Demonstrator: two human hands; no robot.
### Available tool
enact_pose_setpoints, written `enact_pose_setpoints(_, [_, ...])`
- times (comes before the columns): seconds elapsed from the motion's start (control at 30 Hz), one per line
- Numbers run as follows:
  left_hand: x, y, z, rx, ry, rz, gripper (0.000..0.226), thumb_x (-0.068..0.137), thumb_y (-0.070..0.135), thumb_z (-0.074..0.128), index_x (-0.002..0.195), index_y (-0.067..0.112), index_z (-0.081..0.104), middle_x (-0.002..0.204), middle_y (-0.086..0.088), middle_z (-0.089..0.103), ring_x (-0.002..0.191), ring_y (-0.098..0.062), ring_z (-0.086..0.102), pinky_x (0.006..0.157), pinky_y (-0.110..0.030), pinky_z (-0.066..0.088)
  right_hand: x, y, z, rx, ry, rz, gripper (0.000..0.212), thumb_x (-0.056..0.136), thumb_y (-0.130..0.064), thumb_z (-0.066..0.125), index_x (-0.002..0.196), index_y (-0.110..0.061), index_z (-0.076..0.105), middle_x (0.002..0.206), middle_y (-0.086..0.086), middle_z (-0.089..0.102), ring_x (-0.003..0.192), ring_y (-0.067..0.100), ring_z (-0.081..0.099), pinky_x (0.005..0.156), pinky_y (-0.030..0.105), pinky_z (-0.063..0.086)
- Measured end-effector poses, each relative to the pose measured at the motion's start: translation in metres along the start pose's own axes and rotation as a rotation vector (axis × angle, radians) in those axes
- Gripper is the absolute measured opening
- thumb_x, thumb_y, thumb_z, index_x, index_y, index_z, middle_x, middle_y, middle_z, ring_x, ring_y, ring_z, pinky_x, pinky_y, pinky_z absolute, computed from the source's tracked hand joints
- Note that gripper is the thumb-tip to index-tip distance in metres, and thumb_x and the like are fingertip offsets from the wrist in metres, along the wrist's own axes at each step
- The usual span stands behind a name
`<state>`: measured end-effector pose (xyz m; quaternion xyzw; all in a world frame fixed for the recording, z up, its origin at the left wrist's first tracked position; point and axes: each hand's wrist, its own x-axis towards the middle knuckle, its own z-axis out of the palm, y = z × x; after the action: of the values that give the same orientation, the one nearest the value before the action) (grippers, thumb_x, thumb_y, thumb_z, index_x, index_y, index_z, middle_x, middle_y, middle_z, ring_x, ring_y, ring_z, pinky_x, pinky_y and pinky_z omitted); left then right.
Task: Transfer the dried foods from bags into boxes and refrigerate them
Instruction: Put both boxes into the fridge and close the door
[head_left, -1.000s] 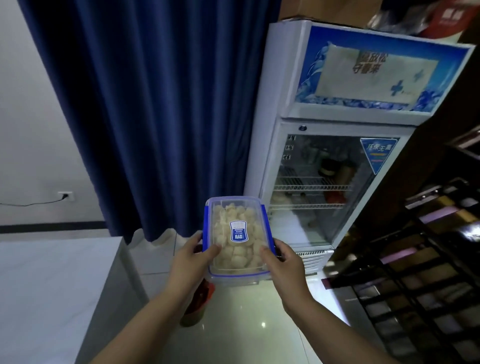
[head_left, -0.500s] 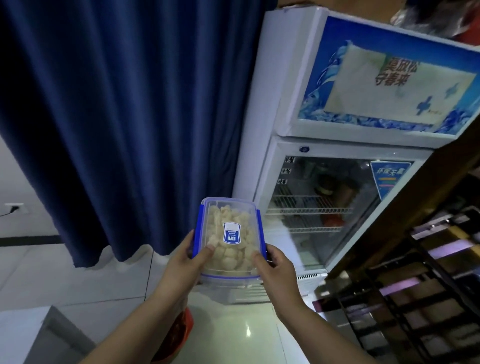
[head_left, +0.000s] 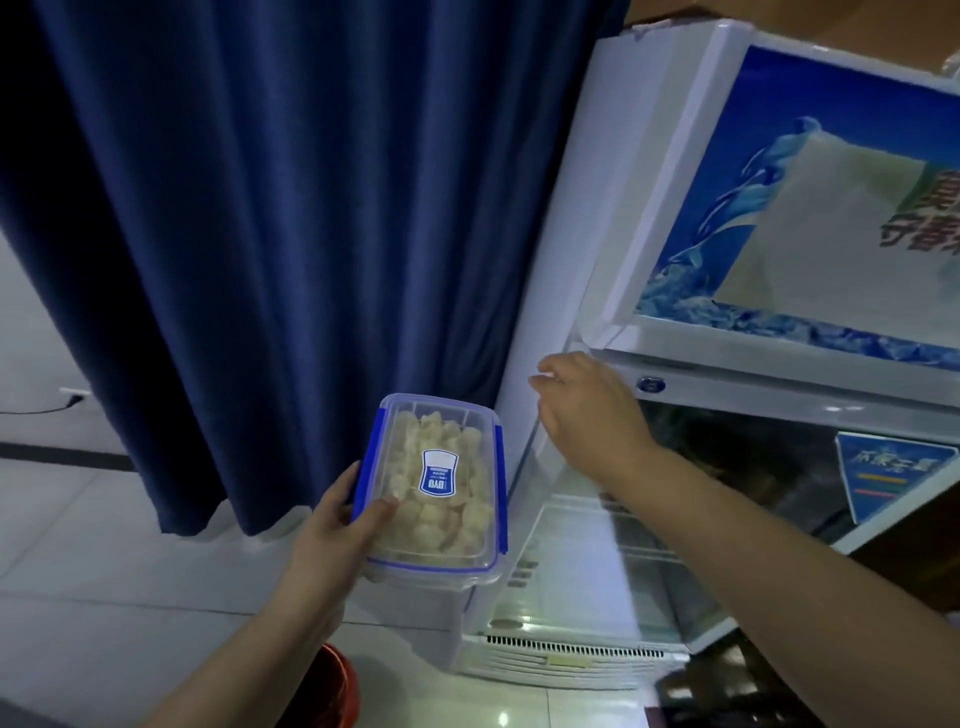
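In the head view, my left grip (head_left: 340, 525) holds the clear box (head_left: 439, 493) from its left side and from beneath, thumb lying over the lid's near-left corner and fingers curled under the base. The box hangs in the air at about waist height, just left of the white fridge (head_left: 550, 249) and in front of the dark blue curtain (head_left: 285, 208). It is lidded, its blue clasps (head_left: 500, 493) folded down along the long sides, and pale dried food (head_left: 467, 525) fills it nearly to the lid, under a small blue and white label (head_left: 439, 472). My right grip (head_left: 587, 410) is at the upper-left corner of the fridge's glass door (head_left: 753, 467), back of the hand toward me, fingers reaching toward the door's left edge (whether they hook that edge or only lie against it I cannot tell, as the edge is blurred). A round lock (head_left: 651, 384) sits just right of that hand. Above the door is a blue banner panel (head_left: 779, 234); on the glass is a blue sticker (head_left: 893, 478). Wire shelves (head_left: 597, 525) show pale through the lower glass. Below me lies the light tiled floor (head_left: 104, 571), with something red-orange (head_left: 335, 686) near my left forearm.
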<state>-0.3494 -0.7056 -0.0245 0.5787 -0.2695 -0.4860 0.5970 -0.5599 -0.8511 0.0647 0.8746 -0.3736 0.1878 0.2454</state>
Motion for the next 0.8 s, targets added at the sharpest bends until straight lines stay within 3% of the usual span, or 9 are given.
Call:
enact_pose_setpoints(0.1, [0.002,-0.001,0.004,-0.013,0.023,-0.011,0.042,0.087,0.016,0.062,0.125,0.03,0.049,0.106,-0.004,0.066,0.09,-0.026,0.067,0.069,-0.044,0.055,0.022,0.015,0.01,-0.275,-0.203,-0.2,0.019,0.042,-0.002,0.077,0.055,-0.008,0.064,0.061,0.007,0.059,0.062,0.026,0.058,0.071,0.032,0.054])
enact_pose_setpoints(0.17, [0.001,-0.003,0.003,-0.023,0.032,-0.014,0.042,0.088,0.016,0.061,0.126,0.031,0.049,0.107,-0.005,0.067,0.087,-0.026,0.068,0.062,-0.04,0.055,0.028,0.018,0.015,-0.429,-0.336,-0.278,0.017,0.038,-0.004,0.076,0.046,-0.01,0.062,0.054,0.005,0.056,0.059,0.024,0.056,0.073,0.033,0.054])
enact_pose_setpoints(0.27, [-0.002,-0.006,-0.002,-0.029,0.042,-0.03,0.04,0.087,0.016,0.061,0.123,0.032,0.051,0.109,-0.006,0.068,0.089,-0.027,0.069,0.066,-0.039,0.054,0.029,0.017,0.019,-0.556,-0.435,-0.299,0.014,0.039,-0.016,0.077,0.045,-0.014,0.064,0.057,0.004,0.059,0.063,0.023,0.056,0.069,0.033,0.051])
enact_pose_setpoints(0.4, [-0.011,-0.003,-0.008,-0.002,0.046,-0.032,0.041,0.088,0.017,0.06,0.124,0.03,0.049,0.106,-0.007,0.067,0.089,-0.026,0.068,0.068,-0.038,0.054,0.029,0.013,0.018,-0.567,-0.473,-0.26,0.017,0.037,-0.017,0.078,0.043,-0.016,0.062,0.055,0.002,0.057,0.061,0.021,0.056,0.068,0.03,0.051])
enact_pose_setpoints(0.53, [-0.022,0.001,-0.015,0.005,0.017,-0.032,0.029,0.089,0.013,0.059,0.098,0.04,0.053,0.095,0.0,0.067,0.082,-0.02,0.067,0.061,-0.032,0.052,0.021,0.005,0.009,-0.511,-0.452,-0.234,0.022,0.032,-0.01,0.079,0.042,-0.013,0.06,0.055,0.005,0.056,0.06,0.023,0.056,0.068,0.032,0.048])
enact_pose_setpoints(0.63, [-0.029,0.002,-0.022,0.041,-0.005,-0.021,0.033,0.088,0.011,0.06,0.087,0.044,0.056,0.089,0.001,0.07,0.082,-0.021,0.068,0.065,-0.035,0.053,0.0,-0.005,-0.002,-0.488,-0.309,-0.278,0.02,0.041,-0.002,0.072,0.045,-0.014,0.056,0.055,0.003,0.053,0.059,0.022,0.054,0.068,0.03,0.03])
enact_pose_setpoints(0.7, [-0.034,-0.001,-0.028,0.062,-0.024,-0.011,0.032,0.087,0.012,0.062,0.091,0.044,0.059,0.091,0.0,0.072,0.084,-0.022,0.068,0.073,-0.038,0.054,-0.02,-0.013,-0.012,-0.444,-0.213,-0.289,0.02,0.047,0.002,0.066,0.047,-0.014,0.054,0.056,0.003,0.051,0.059,0.022,0.053,0.066,0.03,0.028])
enact_pose_setpoints(0.8, [-0.042,-0.007,-0.032,0.075,-0.076,-0.024,0.039,0.086,0.015,0.063,0.121,0.03,0.055,0.098,0.003,0.067,0.085,-0.018,0.067,0.075,-0.039,0.054,-0.055,-0.028,-0.035,-0.387,-0.149,-0.246,0.018,0.058,0.002,0.061,0.052,-0.013,0.055,0.059,0.003,0.052,0.062,0.023,0.052,0.067,0.033,0.038])
